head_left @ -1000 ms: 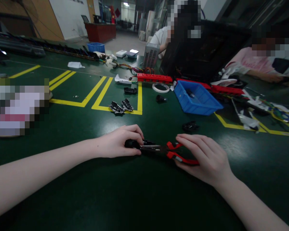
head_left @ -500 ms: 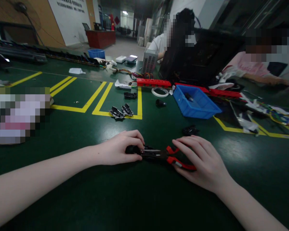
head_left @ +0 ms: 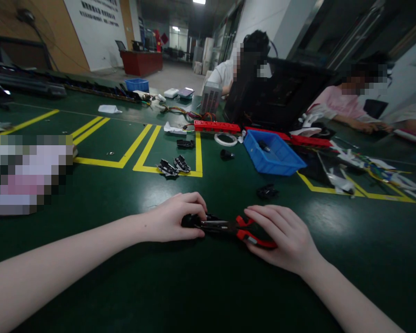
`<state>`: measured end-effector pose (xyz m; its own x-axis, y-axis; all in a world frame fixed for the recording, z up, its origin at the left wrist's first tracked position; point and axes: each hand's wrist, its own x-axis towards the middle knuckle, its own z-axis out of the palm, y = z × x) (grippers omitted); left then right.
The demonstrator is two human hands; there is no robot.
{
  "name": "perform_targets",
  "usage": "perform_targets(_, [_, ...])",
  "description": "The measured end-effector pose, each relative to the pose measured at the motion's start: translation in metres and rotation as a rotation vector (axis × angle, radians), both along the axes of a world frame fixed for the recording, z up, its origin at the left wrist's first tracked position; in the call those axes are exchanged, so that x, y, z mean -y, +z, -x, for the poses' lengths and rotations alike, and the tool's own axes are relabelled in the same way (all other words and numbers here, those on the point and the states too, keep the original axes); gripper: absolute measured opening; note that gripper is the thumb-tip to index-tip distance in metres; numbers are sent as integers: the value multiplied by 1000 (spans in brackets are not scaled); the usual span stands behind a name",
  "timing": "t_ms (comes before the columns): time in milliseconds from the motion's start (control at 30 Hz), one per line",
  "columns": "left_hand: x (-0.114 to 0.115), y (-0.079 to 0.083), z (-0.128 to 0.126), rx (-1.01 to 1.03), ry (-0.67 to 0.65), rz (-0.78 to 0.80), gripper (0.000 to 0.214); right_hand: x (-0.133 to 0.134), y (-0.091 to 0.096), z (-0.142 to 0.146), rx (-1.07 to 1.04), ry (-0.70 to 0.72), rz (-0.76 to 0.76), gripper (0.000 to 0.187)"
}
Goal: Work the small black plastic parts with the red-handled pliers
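My left hand (head_left: 180,217) is closed around a small black plastic part (head_left: 191,220), partly hidden by the fingers, low over the green table. In my right hand (head_left: 284,236) are the red handles of long-nose pliers (head_left: 234,226). The dark jaws point left and reach to the black part; whether they grip it I cannot tell. Beyond my right hand lies a loose black part (head_left: 267,191). Two black and silver parts (head_left: 173,166) lie on the yellow tape farther off, with another black piece (head_left: 186,144) behind them.
A blue bin (head_left: 273,155) with a dark item inside stands beyond my right hand. Near it are a black cone-shaped piece (head_left: 227,154), a white tape roll (head_left: 226,139) and red power strips (head_left: 217,126). Two people sit across the table, behind a black casing (head_left: 273,97).
The view has shifted slightly. My right hand and the pliers sit a little closer to my left hand. Both hands keep their hold.
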<state>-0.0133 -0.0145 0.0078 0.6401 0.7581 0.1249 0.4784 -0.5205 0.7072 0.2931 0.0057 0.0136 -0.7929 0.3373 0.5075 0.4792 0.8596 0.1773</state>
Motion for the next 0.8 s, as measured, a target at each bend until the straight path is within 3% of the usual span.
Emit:
perform_targets(200, [1,5,0,-3,-1,12,12,-1,-1,2,2,4,31,45])
perform_targets(800, [2,6,-2,32,-2,18,12,0,-2,3,-16,0,-93,49])
